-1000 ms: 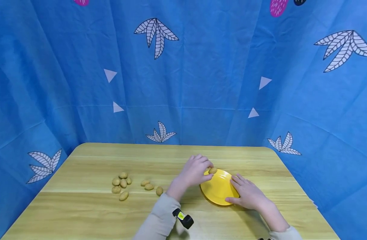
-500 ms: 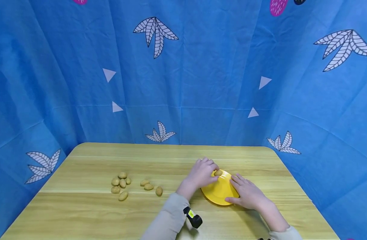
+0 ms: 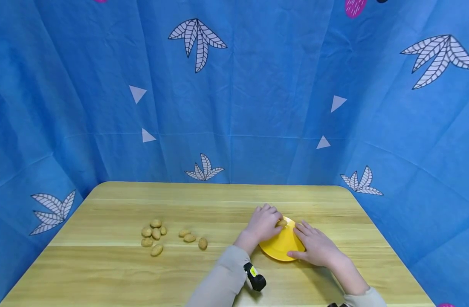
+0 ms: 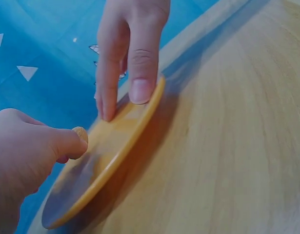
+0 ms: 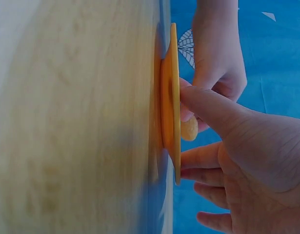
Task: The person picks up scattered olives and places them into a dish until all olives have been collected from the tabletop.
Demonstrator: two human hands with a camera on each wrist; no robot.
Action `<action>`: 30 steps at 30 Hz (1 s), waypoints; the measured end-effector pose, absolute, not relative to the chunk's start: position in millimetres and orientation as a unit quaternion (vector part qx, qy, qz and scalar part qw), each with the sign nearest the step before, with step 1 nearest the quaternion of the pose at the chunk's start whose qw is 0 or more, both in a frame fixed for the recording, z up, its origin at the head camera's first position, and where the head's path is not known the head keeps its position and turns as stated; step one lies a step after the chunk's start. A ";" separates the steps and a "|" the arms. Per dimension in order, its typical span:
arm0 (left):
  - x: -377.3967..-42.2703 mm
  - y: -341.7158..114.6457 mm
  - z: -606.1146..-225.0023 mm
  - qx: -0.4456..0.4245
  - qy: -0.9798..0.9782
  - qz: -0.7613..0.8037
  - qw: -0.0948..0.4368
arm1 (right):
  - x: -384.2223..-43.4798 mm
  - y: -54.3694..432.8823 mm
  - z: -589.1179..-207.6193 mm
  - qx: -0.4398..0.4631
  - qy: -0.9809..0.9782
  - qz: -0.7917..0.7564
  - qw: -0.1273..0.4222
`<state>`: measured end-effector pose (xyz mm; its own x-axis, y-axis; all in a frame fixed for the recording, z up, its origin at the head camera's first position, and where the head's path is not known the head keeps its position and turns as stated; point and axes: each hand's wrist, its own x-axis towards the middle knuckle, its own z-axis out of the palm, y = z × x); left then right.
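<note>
Over the left part of a yellow plate (image 3: 279,248), my left hand (image 3: 262,224) pinches a tan oval nut (image 3: 282,223) between thumb and fingers. In the right wrist view the nut (image 5: 190,128) shows just above the plate's rim (image 5: 176,151); contact with the plate cannot be made out. My right hand (image 3: 318,247) rests on the plate's right rim, thumb and fingers spread and fairly straight. The left wrist view shows its fingertips touching the plate (image 4: 121,146). Part of the plate is hidden by both hands.
Several similar nuts (image 3: 156,233) lie grouped on the left of the wooden table (image 3: 104,273). A few more nuts (image 3: 189,238) lie between that group and my left forearm. A blue patterned curtain (image 3: 234,98) hangs behind the table.
My left hand has moved right and slightly toward me with the pinched nut, farther over the plate. The right hand stays on the rim.
</note>
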<state>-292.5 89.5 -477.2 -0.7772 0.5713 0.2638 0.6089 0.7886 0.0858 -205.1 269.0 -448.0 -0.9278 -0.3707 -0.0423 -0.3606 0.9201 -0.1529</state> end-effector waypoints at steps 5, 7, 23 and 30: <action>-292.0 92.7 -480.2 -0.309 -0.942 -0.076 0.110 | -206.1 269.0 -447.7 -0.183 0.979 -0.080 0.040; -291.7 94.1 -480.9 -0.306 -0.943 -0.075 0.109 | -206.1 268.9 -447.8 -0.181 0.979 -0.084 0.042; -290.6 97.1 -483.1 -0.301 -0.945 -0.072 0.106 | -205.7 269.7 -448.5 -0.181 0.980 -0.075 0.040; -289.1 96.6 -481.1 -0.304 -0.944 -0.069 0.109 | -205.7 269.7 -448.1 -0.188 0.978 -0.079 0.032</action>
